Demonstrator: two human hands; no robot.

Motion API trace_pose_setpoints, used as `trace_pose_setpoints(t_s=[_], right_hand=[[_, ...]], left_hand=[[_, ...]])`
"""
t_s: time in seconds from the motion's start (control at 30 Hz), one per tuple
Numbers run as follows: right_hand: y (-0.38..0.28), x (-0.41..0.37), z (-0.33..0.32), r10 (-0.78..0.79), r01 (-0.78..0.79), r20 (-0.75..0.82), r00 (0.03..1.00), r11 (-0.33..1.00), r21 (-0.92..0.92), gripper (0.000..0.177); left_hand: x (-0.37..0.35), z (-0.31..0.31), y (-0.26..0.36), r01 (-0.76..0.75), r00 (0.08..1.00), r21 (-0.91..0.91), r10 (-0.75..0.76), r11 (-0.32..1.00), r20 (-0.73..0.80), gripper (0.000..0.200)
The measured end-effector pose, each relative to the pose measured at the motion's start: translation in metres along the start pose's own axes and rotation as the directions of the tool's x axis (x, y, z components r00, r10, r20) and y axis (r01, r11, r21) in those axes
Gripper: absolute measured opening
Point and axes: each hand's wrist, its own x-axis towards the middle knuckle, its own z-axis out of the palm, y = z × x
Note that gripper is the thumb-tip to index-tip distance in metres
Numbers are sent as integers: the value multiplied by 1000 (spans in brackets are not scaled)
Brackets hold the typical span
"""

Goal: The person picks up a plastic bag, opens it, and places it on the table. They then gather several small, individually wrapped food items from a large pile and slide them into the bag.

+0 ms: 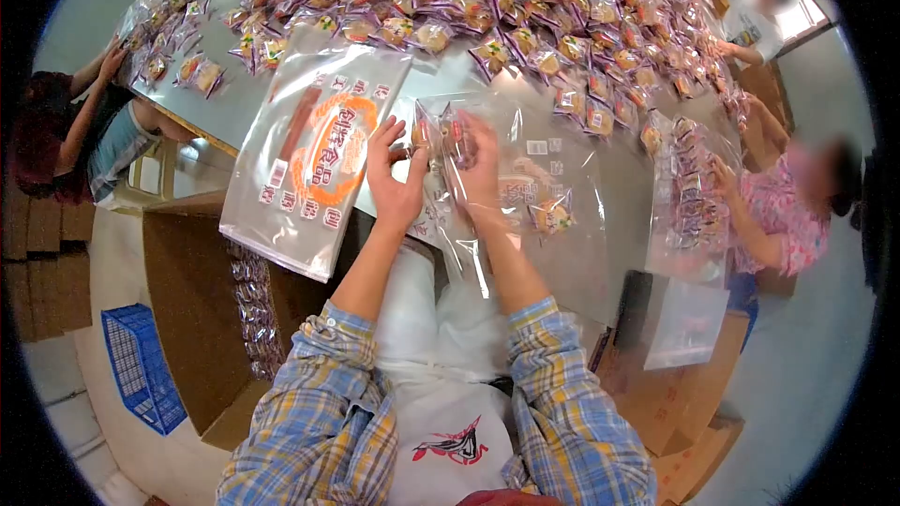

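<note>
My left hand (396, 173) is at the left side of a small wrapped snack packet (421, 139), fingers bent toward it. My right hand (476, 164) lies inside or behind a clear plastic bag (506, 122), its fingers closed round a purple-wrapped packet (458, 142). To the left lies a stack of clear printed bags (314, 155) with an orange ring and red lettering. Another wrapped packet (553, 214) rests on the clear bags right of my right forearm. A large heap of wrapped packets (525, 0) covers the far part of the table.
An open cardboard box (187, 319) holding rows of packets stands lower left, beside a blue crate (141, 370). More cardboard boxes (670, 403) are lower right. A co-worker (787, 206) at right handles a filled bag (689, 192); others sit at left and far right.
</note>
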Motion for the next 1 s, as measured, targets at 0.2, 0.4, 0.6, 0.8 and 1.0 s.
trace_pose_setpoints(t_s=[0.2,0.4,0.6,0.8,1.0], right_hand=[[-13,-3,6,119,-99,-102,988,978,182,53],[-9,-2,-4,-202,204,48,978,894,-398,59],[-47,-23,-16,-73,68,4,997,899,-433,65],[-97,-92,-93,23,116,132,991,347,-931,65],[-88,-93,-138,36,-129,-126,991,406,-905,60]], left_hand=[[-1,5,3,11,1000,-66,-13,998,-22,46],[-3,-2,-5,70,995,-126,-60,990,84,38],[5,-3,8,-202,965,177,164,963,205,40],[3,-1,6,-191,970,206,153,960,191,37],[2,2,12,-170,971,229,123,958,204,32]])
